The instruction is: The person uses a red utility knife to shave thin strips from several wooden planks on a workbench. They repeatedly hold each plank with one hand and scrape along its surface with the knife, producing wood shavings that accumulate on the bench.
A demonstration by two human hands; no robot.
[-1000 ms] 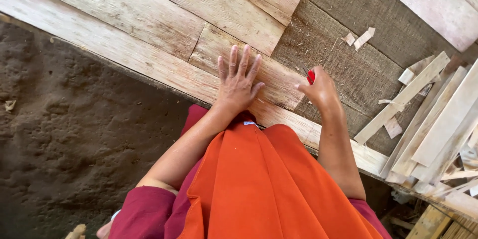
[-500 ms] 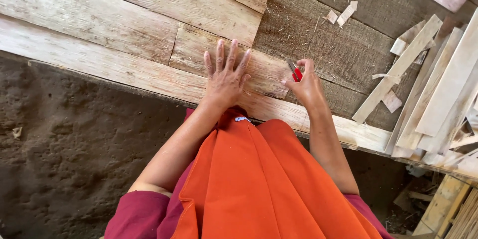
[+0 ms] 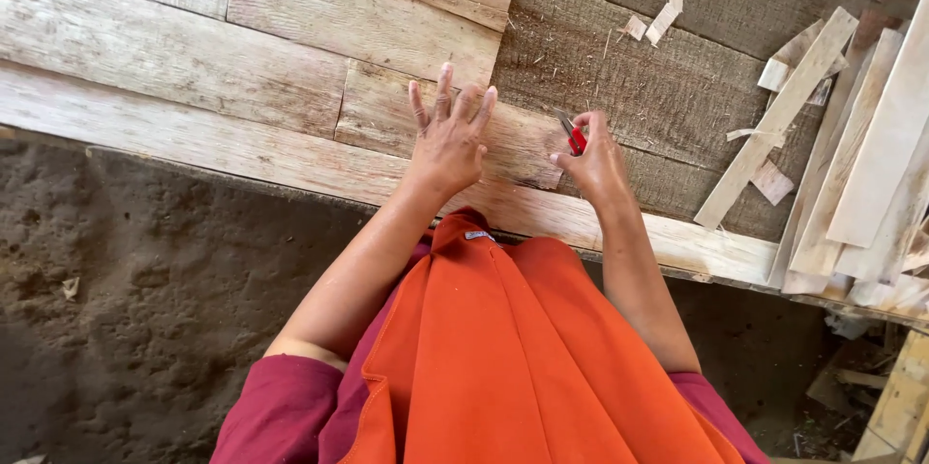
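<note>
Head view: the left hand (image 3: 450,140) is seen at centre frame, laid flat w/ fingers spread wide, palm pressed on a pale wooden plank (image 3: 435,125) of the bench top; nothing is gripped by it. The right hand (image 3: 598,166) is placed just right of centre, fingers curled tight round a small red-handled cutter (image 3: 573,135), whose metal blade end is pointed toward the upper left and is held at the plank's right end, beside a darker board (image 3: 668,87); whether the tip touches the wood can't be told. The 2 hands are set near each other, approx. level, w/ a gap of bare plank between. Small wood offcuts (image 3: 656,21) are scattered on the darker board in the upper centre-right. A stack of thin wooden slats (image 3: 852,154) is piled at the right edge, leaning diagonally. An orange garment (image 3: 503,358) w/ maroon sleeves (image 3: 281,416) is shown at bottom centre. A dark earth floor (image 3: 145,280) is seen at lower left, below the bench edge.
</note>
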